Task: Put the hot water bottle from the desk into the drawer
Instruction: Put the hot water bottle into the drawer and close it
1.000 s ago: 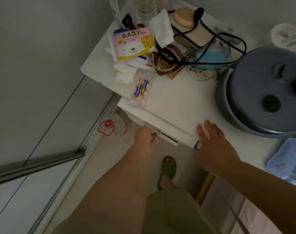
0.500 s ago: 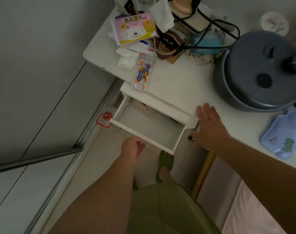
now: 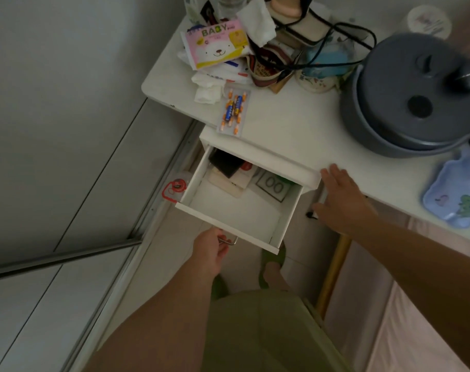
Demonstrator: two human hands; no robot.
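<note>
Hot water bottle [image 3: 455, 198] lies on bench [image 3: 295, 130], right of right hand [image 3: 341, 200] (nearer; fingers spread, empty). Left hand [image 3: 211, 249] fingers hooked on drawer handle [image 3: 228, 241].

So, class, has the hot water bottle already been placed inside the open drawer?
No: the blue hot water bottle lies on the desk at the right, while the drawer holds only other items.

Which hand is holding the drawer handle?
The left hand: its fingers curl around the metal handle of the open drawer. The right hand just rests flat, open, at the desk's edge.
</note>
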